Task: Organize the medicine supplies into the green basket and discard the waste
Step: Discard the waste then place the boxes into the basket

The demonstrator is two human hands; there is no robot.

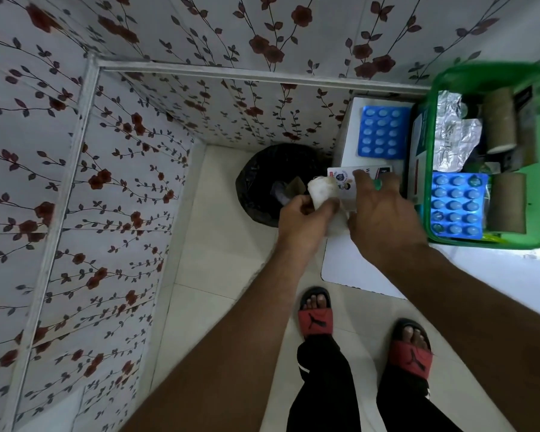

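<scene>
My left hand (pixel 306 218) grips a soiled white gauze roll (pixel 323 190) at the table's left edge, just right of the black-lined bin (pixel 259 185) on the floor. My right hand (pixel 384 213) lies spread, fingers apart, over a white printed medicine box (pixel 345 179) on the white table (pixel 349 269); whether it grips the box is unclear. A blue blister pack (pixel 382 132) rests on the table behind the box. The green basket (pixel 487 238) at right holds another blue blister pack (pixel 457 205), two brown bandage rolls (pixel 499 120), crumpled foil (pixel 452 132) and boxes.
Floral-papered walls (pixel 106 182) close in the left and far sides, forming a corner behind the bin. Pale floor tiles (pixel 225 260) lie below. My feet in red-and-black slides (pixel 315 313) stand near the table's front edge.
</scene>
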